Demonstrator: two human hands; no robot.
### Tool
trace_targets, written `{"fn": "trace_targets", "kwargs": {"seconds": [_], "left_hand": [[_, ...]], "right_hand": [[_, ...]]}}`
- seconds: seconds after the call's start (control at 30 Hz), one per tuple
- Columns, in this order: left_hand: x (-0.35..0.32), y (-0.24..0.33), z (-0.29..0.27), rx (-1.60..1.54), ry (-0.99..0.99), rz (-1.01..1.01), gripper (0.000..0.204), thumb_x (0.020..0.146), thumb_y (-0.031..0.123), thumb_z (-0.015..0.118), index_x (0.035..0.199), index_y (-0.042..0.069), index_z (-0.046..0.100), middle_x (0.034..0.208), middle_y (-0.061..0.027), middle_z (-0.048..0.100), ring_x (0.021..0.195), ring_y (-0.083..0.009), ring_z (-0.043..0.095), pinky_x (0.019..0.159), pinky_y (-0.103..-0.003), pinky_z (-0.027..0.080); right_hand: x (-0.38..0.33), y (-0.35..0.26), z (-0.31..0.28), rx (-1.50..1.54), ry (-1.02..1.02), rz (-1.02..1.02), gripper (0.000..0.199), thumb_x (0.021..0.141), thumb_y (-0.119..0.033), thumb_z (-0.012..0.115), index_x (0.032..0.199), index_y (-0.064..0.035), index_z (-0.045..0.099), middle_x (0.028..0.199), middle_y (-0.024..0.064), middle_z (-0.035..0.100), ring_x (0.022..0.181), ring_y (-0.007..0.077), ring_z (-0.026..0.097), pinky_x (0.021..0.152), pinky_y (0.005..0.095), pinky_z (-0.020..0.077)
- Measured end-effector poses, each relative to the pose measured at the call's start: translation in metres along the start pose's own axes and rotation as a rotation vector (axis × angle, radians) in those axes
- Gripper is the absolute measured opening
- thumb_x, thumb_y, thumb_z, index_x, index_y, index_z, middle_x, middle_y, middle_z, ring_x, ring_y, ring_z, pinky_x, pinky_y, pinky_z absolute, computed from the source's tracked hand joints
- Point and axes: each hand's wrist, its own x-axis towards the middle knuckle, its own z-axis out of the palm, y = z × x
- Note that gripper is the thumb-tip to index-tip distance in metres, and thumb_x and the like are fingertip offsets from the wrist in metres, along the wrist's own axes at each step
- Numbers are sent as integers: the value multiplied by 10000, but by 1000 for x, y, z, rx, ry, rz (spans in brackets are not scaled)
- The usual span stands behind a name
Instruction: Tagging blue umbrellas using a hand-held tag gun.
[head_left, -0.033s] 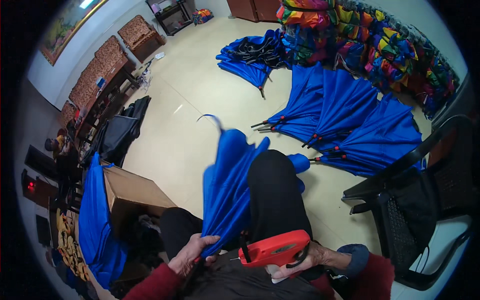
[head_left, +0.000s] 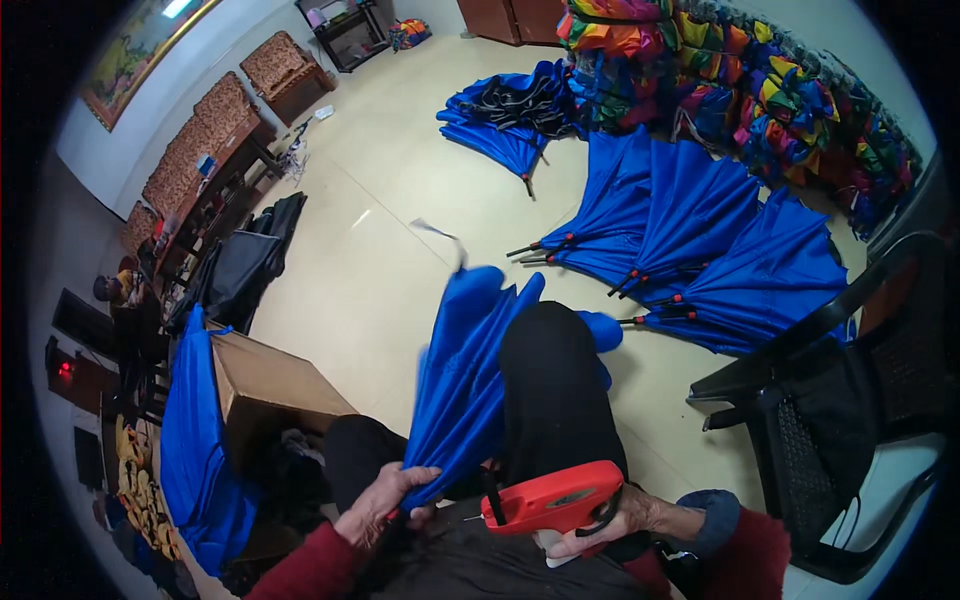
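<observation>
My left hand [head_left: 385, 500] is closed around the gathered narrow end of a blue umbrella [head_left: 455, 370]. Its folded cloth fans out away from me between my knees, and a thin strap hangs loose at the far end. In my right hand [head_left: 610, 520] is a red tagging gun [head_left: 555, 497] with a thin needle at its front. The needle points left toward the held umbrella and stands apart from my left hand. More blue cloth [head_left: 601, 330] shows beyond my right knee.
Several blue umbrellas [head_left: 690, 220] lie on the floor ahead right, before stacked multicoloured bundles [head_left: 720, 90]. A black chair [head_left: 800, 440] stands at right. On the left are a cardboard box [head_left: 280, 375] with blue cloth [head_left: 195, 450] over it, dark folded fabric [head_left: 240, 255] and a patterned sofa [head_left: 185, 150].
The far part of the held umbrella has swung a little to the right, its loose strap moving with it. Both hands keep their grip and place.
</observation>
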Motion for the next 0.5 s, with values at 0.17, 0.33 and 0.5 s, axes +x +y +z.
{"fn": "trace_targets", "kwargs": {"seconds": [0.17,0.33,0.5], "left_hand": [[-47,84,1,188,105,225,269,755,207,600,903,-5,524,616,-72,508,384,-140,454,361,-245,362],[-22,236,-4,583,259,871,389,798,481,516,635,130,478,511,38,402,436,-71,399,405,-213,268],[37,319,24,121,-34,1268,328,876,346,483,945,32,545,948,-111,578,888,-171,573,751,-286,465]], "right_hand": [[-10,5,-8,-29,-21,97,418,693,-145,738,1051,-19,562,883,43,621,825,112,560,772,261,447],[-15,10,-11,76,-32,36,427,692,-142,738,1058,-16,558,925,48,625,863,115,570,801,266,449],[-11,5,-21,216,-62,10,418,688,-100,721,1060,-12,553,947,59,619,868,119,572,803,269,451]]}}
